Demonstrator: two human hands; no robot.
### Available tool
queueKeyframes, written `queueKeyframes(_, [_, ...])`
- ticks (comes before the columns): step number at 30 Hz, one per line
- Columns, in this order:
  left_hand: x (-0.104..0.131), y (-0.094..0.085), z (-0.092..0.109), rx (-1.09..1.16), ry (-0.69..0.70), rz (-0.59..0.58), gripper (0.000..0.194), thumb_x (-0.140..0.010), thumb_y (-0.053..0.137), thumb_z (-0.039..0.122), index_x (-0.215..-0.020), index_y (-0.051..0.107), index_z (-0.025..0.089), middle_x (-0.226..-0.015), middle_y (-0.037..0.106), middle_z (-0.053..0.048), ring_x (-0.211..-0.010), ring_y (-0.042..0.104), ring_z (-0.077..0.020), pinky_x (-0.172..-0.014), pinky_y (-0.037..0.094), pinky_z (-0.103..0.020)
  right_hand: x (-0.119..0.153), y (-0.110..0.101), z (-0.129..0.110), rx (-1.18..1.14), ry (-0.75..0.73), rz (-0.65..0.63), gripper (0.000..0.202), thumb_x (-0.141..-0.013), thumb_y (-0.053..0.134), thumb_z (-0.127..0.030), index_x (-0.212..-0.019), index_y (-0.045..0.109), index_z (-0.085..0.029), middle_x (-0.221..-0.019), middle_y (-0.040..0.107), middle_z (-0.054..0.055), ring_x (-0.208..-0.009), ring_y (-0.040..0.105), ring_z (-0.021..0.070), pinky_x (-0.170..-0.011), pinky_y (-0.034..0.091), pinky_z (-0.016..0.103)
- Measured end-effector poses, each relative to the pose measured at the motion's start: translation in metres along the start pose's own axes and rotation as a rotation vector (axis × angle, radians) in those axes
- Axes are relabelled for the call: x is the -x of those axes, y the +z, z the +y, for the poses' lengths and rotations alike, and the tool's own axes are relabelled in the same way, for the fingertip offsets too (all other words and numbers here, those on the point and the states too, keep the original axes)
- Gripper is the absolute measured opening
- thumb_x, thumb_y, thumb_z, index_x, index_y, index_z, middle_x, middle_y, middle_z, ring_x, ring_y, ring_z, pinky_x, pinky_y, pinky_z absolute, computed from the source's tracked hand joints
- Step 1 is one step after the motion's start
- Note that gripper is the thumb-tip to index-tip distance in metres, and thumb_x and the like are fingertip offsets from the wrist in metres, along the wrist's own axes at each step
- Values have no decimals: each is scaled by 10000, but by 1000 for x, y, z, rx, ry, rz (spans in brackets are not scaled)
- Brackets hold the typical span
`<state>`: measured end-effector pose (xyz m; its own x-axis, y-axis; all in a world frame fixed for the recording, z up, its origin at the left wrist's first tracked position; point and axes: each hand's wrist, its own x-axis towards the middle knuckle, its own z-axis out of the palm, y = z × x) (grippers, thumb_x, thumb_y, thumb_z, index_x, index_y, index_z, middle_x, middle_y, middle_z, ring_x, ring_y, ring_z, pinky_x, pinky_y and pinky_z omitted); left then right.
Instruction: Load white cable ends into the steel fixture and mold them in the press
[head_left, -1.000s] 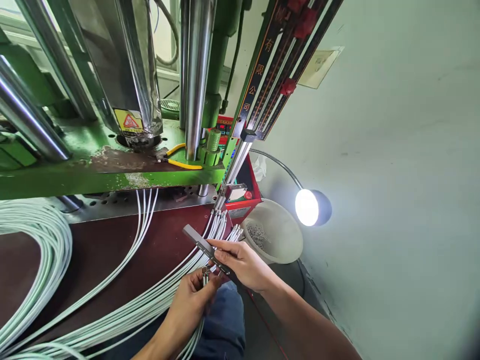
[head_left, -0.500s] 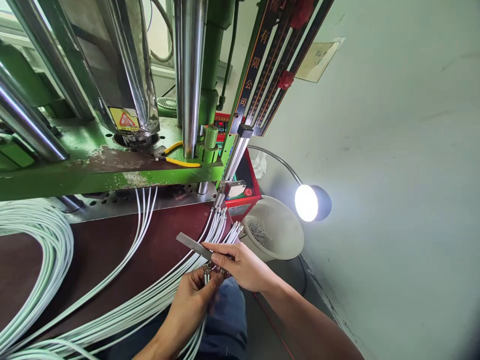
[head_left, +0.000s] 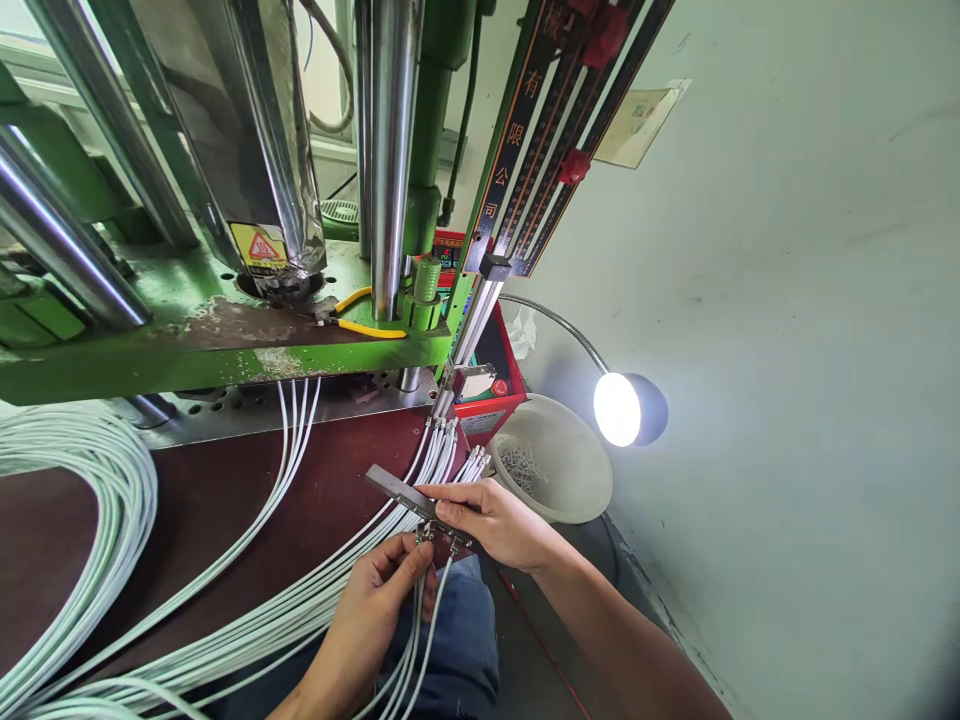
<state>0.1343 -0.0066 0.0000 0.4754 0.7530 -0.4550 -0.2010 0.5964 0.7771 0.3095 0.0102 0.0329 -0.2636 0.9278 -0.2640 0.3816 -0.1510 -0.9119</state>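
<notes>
Where the bench meets the wall, a green metal press with bright steel columns (head_left: 210,325) stands behind a dark red-brown tabletop (head_left: 217,490). A thick coil of white cable (head_left: 124,500) lies on the left, and a long bundle of white metal-tipped cables (head_left: 300,595) runs toward the right edge. Beyond it are an off-white round tub (head_left: 577,470) and a lit gooseneck lamp (head_left: 617,410).

The right hand (head_left: 502,525) is closed on a flat grey metal bar (head_left: 401,492), index finger laid along it; the bar is held tilted in front of the bundle, above the lap. The left hand (head_left: 375,600) is pinched shut on several metal cable ends (head_left: 425,537) at the bar's near side; whether these touch the bar cannot be told.

Change noted: one white cable (head_left: 430,640) now hangs from the bar's lower end, apart from the left fingers, where half a second ago none showed. In my judgement, that end is seated and the others remain unplaced.

Writing: a black scale plate (head_left: 517,130) reads 有限公司 in orange. A yellow label (head_left: 260,247) bears a red warning triangle; its small print is illegible. No brand can be read.
</notes>
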Motion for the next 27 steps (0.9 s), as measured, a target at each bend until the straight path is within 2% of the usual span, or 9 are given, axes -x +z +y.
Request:
queueKeyframes(3, [0, 1, -2, 51, -21, 26, 382, -694, 741, 492, -625, 525, 185, -508, 499, 46, -409, 384, -69, -420, 324, -203, -1, -1, 1, 18, 5, -2, 428, -916, 512, -385, -1266, 644, -177, -730, 550, -8, -628, 394, 103, -575, 349, 217])
queueKeyframes(6, [-2, 2, -4, 56, -40, 44, 420, -680, 737, 521, -610, 489, 190, -457, 430, 74, -368, 304, -51, -377, 249, -195, -1, 1, 1, 16, 12, -1, 440, -914, 521, -413, -1263, 647, -177, -779, 610, 3, -655, 449, 114, -617, 389, 226])
queueKeyframes(11, [-3, 4, -3, -15, -7, 50, 447, -663, 740, 548, -606, 484, 187, -453, 455, 66, -386, 333, -54, -400, 263, -195, -1, 3, 0, -18, 18, -24, 458, -925, 512, -413, -1295, 620, -167, -803, 670, 22, -662, 506, 125, -636, 421, 236])
queueKeyframes(17, [-1, 4, -2, -71, 22, 81, 485, -648, 735, 591, -589, 483, 180, -454, 446, 64, -413, 310, -52, -419, 240, -202, 2, 5, -4, 50, 36, -4, 389, -917, 512, -326, -1243, 660, -174, -773, 664, 6, -616, 475, 106, -596, 396, 228])
queueKeyframes(20, [-2, 3, -3, -94, 30, 84, 489, -655, 718, 609, -591, 486, 184, -448, 422, 70, -411, 283, -53, -415, 217, -208, 4, 8, -7, 74, 36, 17, 393, -916, 506, -313, -1255, 651, -179, -860, 701, 13, -697, 555, 133, -681, 454, 252])
queueKeyframes(24, [-6, 2, -4, -160, 81, 98, 479, -678, 698, 606, -580, 484, 189, -460, 439, 59, -422, 309, -64, -420, 229, -217, 5, 11, -8, 30, -9, 36, 443, -920, 498, -345, -1312, 601, -167, -1096, 700, 44, -946, 623, 213, -876, 478, 328])
queueKeyframes(27, [-8, 2, -3, -184, 104, 86, 469, -693, 686, 599, -577, 483, 193, -457, 448, 56, -429, 333, -74, -435, 253, -222, 3, 10, -4, 35, -21, 27, 439, -922, 500, -342, -1316, 598, -175, -1058, 705, 35, -921, 618, 209, -870, 477, 332])
